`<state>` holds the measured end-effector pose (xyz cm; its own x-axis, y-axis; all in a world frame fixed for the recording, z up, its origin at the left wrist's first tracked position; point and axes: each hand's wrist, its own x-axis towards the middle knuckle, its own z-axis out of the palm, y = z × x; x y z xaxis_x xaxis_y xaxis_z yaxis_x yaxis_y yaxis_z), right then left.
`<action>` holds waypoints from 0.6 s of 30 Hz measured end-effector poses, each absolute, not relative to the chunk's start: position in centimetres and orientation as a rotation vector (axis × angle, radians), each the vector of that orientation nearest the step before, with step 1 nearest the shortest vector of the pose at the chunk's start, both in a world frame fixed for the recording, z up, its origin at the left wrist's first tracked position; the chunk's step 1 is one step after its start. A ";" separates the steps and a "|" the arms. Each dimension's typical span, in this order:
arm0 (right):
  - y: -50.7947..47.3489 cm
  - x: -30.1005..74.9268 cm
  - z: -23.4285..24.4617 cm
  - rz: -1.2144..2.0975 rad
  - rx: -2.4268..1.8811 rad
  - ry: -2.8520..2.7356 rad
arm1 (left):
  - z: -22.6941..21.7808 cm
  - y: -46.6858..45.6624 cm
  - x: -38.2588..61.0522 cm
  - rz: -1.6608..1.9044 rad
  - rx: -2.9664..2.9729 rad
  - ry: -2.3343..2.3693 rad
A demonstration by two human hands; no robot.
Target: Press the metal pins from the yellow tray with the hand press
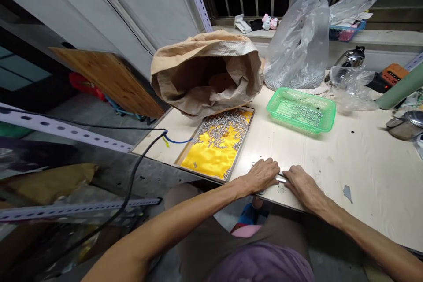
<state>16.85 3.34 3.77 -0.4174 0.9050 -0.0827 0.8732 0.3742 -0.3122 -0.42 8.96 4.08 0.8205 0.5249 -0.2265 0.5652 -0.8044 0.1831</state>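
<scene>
Low over the table's front edge, my left hand [263,175] is closed with its fingers curled downward. Beside it, my right hand [302,186] is closed too, its fingertips at the other end of a small silver metal piece [280,178]. That piece bridges the gap between both hands; its ends are hidden under my fingers, so its exact kind does not show. Left of my hands lies a shallow tray [235,158] lined with yellow cloth [208,154]. Many small silver metal pins [220,128] are heaped at its far end.
A brown paper sack [205,75] gapes open behind the tray. Beyond my hands sits a green plastic basket [325,127] with more small metal parts. A clear plastic bag [297,44] stands behind it. Metal pots [406,125] and an orange-black device [393,74] occupy the right side.
</scene>
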 end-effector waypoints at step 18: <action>9.9 18.2 3.6 0.208 -1.608 -2.532 | -1.0 1.1 -0.3 0.440 2.625 0.880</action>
